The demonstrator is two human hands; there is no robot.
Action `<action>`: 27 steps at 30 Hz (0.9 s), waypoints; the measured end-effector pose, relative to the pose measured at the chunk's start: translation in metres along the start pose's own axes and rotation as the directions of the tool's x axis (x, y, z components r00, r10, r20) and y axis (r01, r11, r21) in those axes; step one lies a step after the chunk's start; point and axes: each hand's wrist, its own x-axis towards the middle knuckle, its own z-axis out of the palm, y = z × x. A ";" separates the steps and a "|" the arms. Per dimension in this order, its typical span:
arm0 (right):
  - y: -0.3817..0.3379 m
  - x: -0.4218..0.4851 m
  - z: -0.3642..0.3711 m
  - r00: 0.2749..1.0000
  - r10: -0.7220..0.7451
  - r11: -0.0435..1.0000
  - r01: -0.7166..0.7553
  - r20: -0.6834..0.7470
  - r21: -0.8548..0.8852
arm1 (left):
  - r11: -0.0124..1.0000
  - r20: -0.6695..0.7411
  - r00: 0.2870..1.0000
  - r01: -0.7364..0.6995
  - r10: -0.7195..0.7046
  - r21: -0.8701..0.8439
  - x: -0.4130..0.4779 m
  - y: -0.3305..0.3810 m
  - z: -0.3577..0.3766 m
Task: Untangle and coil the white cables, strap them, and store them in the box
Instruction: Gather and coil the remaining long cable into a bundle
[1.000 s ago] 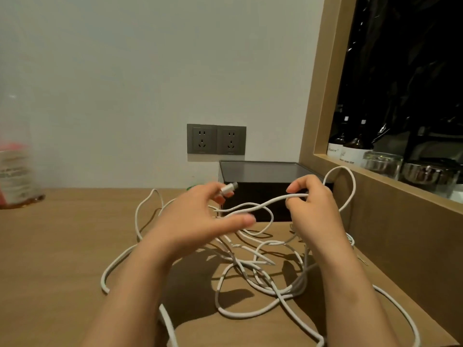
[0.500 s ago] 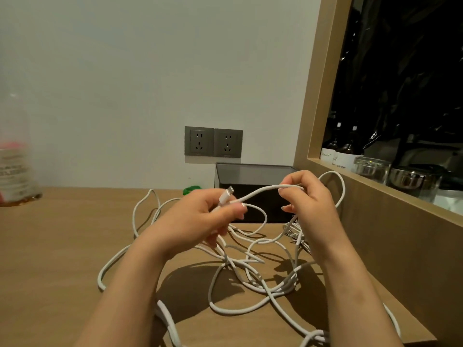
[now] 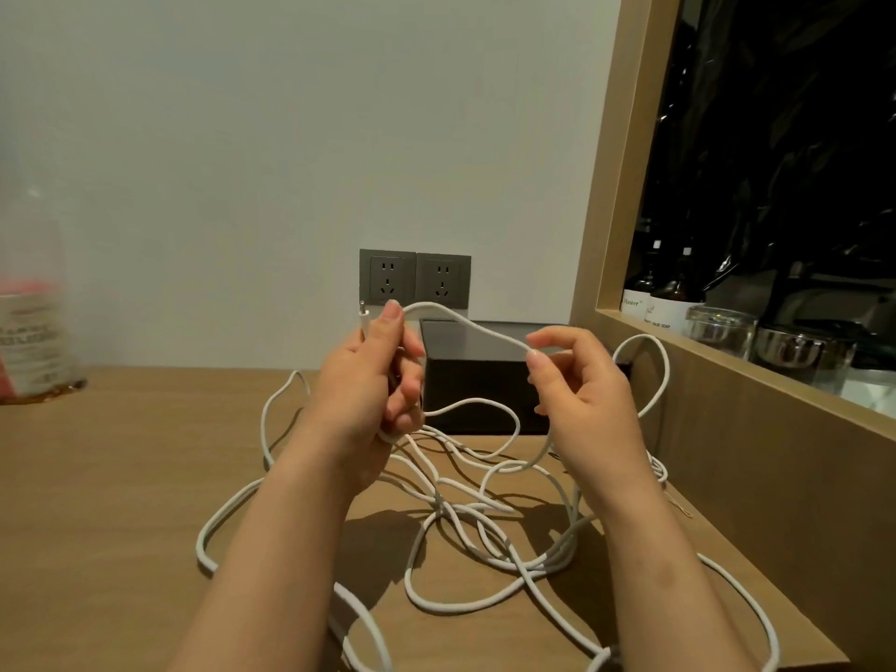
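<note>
Change: your left hand (image 3: pixel 373 380) has turned the plug (image 3: pixel 362 316) from slanting toward your right hand (image 3: pixel 582 395) to pointing straight up, and your hands are farther apart than half a second ago.
Cables: the white cables (image 3: pixel 485 526) lie in a loose tangle on the desk (image 3: pixel 121 477), in front of the box and below your hands. Long loops run out to the left and toward the near right edge.
Raised strand: one strand (image 3: pixel 465 320) arches through the air from hand to hand, above the box's top.
Left hand: you grip the cable just under the plug with your fingers curled round it. A loop hangs from the bottom of your fist.
Right hand: you pinch the strand between thumb and forefinger, and the other fingers are loosely bent beneath.
Box: the black box (image 3: pixel 485 380) stands on the desk against the wall, behind your hands. You cannot tell from here whether it has a lid.
Wall: two grey sockets (image 3: pixel 414 278) sit side by side just above the box.
Left edge: a blurred clear bottle (image 3: pixel 34 332) with a red and white label stands on the desk.
Right side: a wood-framed niche (image 3: pixel 606 186) holds dark bottles (image 3: pixel 659 295), a glass jar (image 3: pixel 720 329) and a metal pot (image 3: pixel 795 351).
</note>
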 end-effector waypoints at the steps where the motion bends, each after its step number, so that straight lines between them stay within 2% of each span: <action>1: -0.002 0.000 0.003 0.999 -0.011 1.000 0.012 -0.044 0.020 | 0.999 -0.024 1.000 0.005 -0.006 -0.032 0.000 0.000 0.003; 3: -0.006 0.000 0.007 0.991 -0.036 0.997 0.044 -0.130 0.060 | 1.000 -0.068 0.998 0.009 -0.008 0.012 -0.001 -0.002 0.009; 5: -0.009 -0.002 0.010 0.985 -0.074 0.994 0.085 -0.159 0.066 | 0.984 -0.122 0.992 -0.003 0.026 0.179 -0.001 -0.004 0.013; 7: -0.012 -0.003 0.010 0.987 -0.108 0.993 0.114 -0.121 0.043 | 0.951 -0.164 0.984 -0.011 0.064 0.308 -0.001 -0.007 0.015; 10: -0.013 -0.004 0.012 0.995 -0.091 0.995 0.092 -0.028 0.027 | 0.927 -0.176 0.982 0.009 0.061 0.374 0.000 -0.008 0.017; 17: -0.014 -0.004 0.018 0.996 0.012 0.998 -0.018 0.093 0.068 | 0.956 -0.169 0.985 0.076 -0.028 0.282 0.002 -0.009 0.015; 20: -0.014 -0.006 0.020 0.987 0.018 1.000 -0.022 0.161 0.022 | 0.981 -0.184 0.982 0.073 -0.040 0.180 0.002 -0.009 0.013; 24: -0.015 -0.005 0.017 0.972 0.014 1.000 -0.008 0.235 -0.024 | 0.990 -0.202 0.979 0.050 -0.022 0.134 0.004 -0.007 0.008; 27: -0.015 -0.007 0.018 0.961 0.022 0.991 0.015 0.276 -0.131 | 0.995 -0.147 0.987 0.071 -0.060 0.067 0.004 -0.007 0.008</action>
